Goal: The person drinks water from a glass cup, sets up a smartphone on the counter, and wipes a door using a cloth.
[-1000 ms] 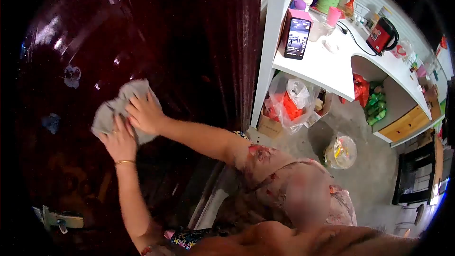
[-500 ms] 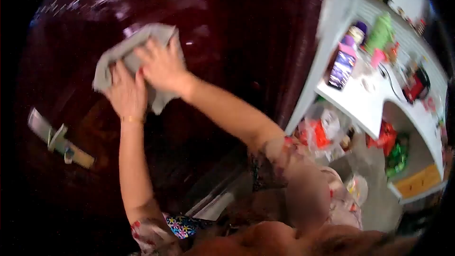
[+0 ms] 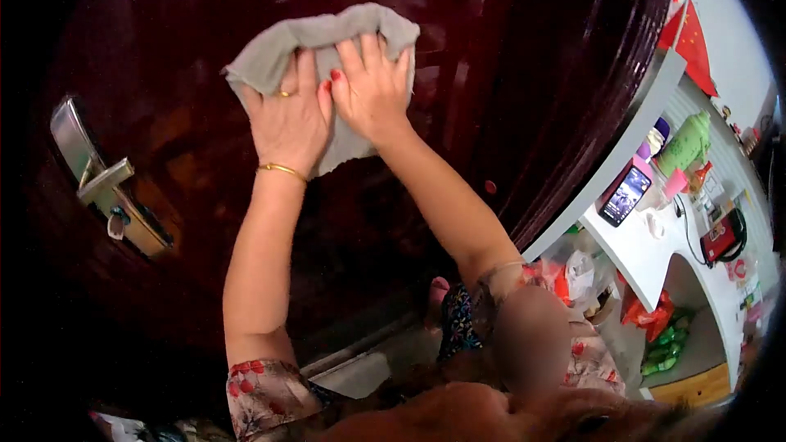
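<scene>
A grey cloth (image 3: pixel 348 26) lies spread against a glossy dark red door (image 3: pixel 499 98), its upper edge folded over. My left hand (image 3: pixel 292 127) presses flat on the cloth's left half with the fingers stretched out; their tips go under the fold. It wears a ring and a gold bracelet. Beside it, my right hand (image 3: pixel 372 98) lies flat on the right half, fingers extended and slightly apart. The two thumbs nearly meet. To the left of both hands, a metal door handle (image 3: pixel 106 178) with a key in the lock juts out.
At the right stands a white desk (image 3: pixel 626 237) bearing a lit phone (image 3: pixel 625 196), a green bottle (image 3: pixel 686 143) and a red-and-black item (image 3: pixel 721 235). Beneath it are a red plastic bag (image 3: pixel 648 311) and green bottles (image 3: pixel 667 345). A red flag (image 3: pixel 692 45) hangs at the upper right.
Both hands and the cloth have moved right and slightly up across the door, away from the handle. The camera view has also shifted, with the desk now farther right and lower.
</scene>
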Action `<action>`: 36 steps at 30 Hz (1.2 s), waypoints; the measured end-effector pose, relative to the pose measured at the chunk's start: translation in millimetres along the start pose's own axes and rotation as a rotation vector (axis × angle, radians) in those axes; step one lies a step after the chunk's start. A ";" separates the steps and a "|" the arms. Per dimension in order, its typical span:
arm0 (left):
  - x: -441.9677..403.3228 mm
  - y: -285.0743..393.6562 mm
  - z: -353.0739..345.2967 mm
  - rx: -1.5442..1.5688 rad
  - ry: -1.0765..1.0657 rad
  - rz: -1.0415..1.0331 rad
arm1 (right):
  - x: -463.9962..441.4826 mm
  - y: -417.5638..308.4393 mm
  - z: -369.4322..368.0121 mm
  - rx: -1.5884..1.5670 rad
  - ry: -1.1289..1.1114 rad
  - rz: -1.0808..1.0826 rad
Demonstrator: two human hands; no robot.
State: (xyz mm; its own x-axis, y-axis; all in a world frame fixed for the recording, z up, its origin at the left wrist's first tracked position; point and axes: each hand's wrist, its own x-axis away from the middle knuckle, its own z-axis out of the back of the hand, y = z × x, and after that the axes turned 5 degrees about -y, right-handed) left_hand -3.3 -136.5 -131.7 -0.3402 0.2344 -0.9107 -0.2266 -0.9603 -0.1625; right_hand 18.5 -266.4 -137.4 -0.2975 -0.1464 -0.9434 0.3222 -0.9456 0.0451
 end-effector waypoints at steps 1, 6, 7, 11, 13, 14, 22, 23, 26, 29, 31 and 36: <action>11.3 0.1 -5.0 0.062 -0.002 -0.020 | 13.7 1.5 -4.5 0.001 0.018 0.024; 104.9 7.4 -23.8 0.140 -0.343 -0.104 | 122.4 -5.4 -28.1 0.020 -0.457 -0.082; 132.7 8.5 -33.0 0.155 -0.341 -0.141 | 150.2 -4.5 -33.4 0.032 -0.578 -0.081; 218.4 10.8 -49.2 0.245 -0.460 -0.181 | 219.0 -12.4 -26.0 -0.099 -0.478 0.097; 206.4 13.2 -34.9 0.245 -0.497 -0.075 | 219.3 -15.8 -22.8 -0.129 -0.453 0.068; 194.7 15.8 -25.7 0.248 -0.517 -0.020 | 204.0 -19.9 -17.4 -0.086 -0.450 0.042; -9.7 -25.2 23.2 -0.220 -0.027 0.117 | -23.9 -38.3 28.6 -0.277 -0.028 -0.007; -30.7 -34.8 19.8 -0.222 0.057 0.107 | -46.2 -36.9 31.1 -0.275 0.003 -0.017; -63.5 -47.2 8.7 -0.268 0.087 0.118 | -75.7 -34.5 16.5 -0.136 0.194 -0.012; -49.1 -41.9 -0.2 -0.259 0.116 0.105 | -64.5 -32.1 8.4 -0.172 0.159 -0.043; -32.9 -47.1 -14.9 -0.340 0.045 0.104 | -43.9 -26.6 11.7 -0.177 0.072 -0.024; 28.9 -26.6 -14.6 -0.339 -0.028 -0.043 | 25.0 -23.8 -9.7 -0.182 -0.013 -0.016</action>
State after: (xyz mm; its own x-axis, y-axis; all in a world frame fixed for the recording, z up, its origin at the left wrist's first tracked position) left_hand 6.2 -106.4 -159.3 -0.3632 0.2756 -0.8900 0.0734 -0.9438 -0.3222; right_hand 12.1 -244.7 -165.3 -0.3154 -0.1366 -0.9391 0.4745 -0.8797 -0.0314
